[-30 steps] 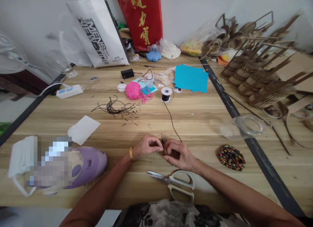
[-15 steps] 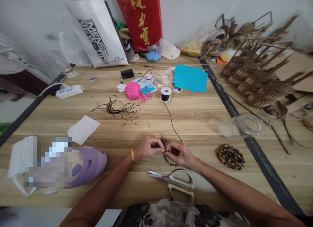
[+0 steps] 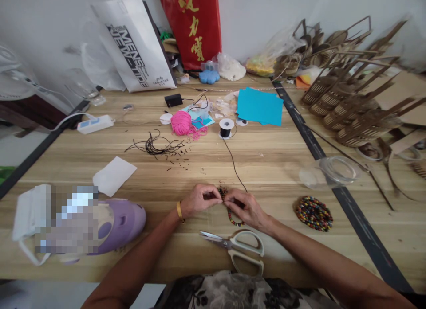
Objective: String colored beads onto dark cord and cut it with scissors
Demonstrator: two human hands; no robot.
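My left hand (image 3: pixel 203 200) and my right hand (image 3: pixel 246 209) meet fingertip to fingertip above the table, each closed in a pinch. A string of small coloured beads (image 3: pixel 235 221) hangs in a loop below the fingertips, partly behind my right hand. Its thin end between the fingers is too small to make out clearly. More dark beads (image 3: pixel 222 192) lie just behind the pinch. Black cord (image 3: pixel 234 165) runs from a white spool (image 3: pixel 226 128) down to beside my right hand. Scissors (image 3: pixel 229 244) with pale handles lie slightly spread in front of my hands.
On the right lies a coiled heap of coloured beads (image 3: pixel 313 213), with a clear plastic container (image 3: pixel 333 172) behind it. A purple device (image 3: pixel 123 224) and white paper (image 3: pixel 115 176) are on the left. Cut black cords (image 3: pixel 156 145), pink yarn (image 3: pixel 181 123) and blue sheets (image 3: pixel 259 107) lie farther back.
Both pinched hands have shifted very slightly up and left. The hanging bead loop has swung a little to the right. The scissors and spool have stayed put.
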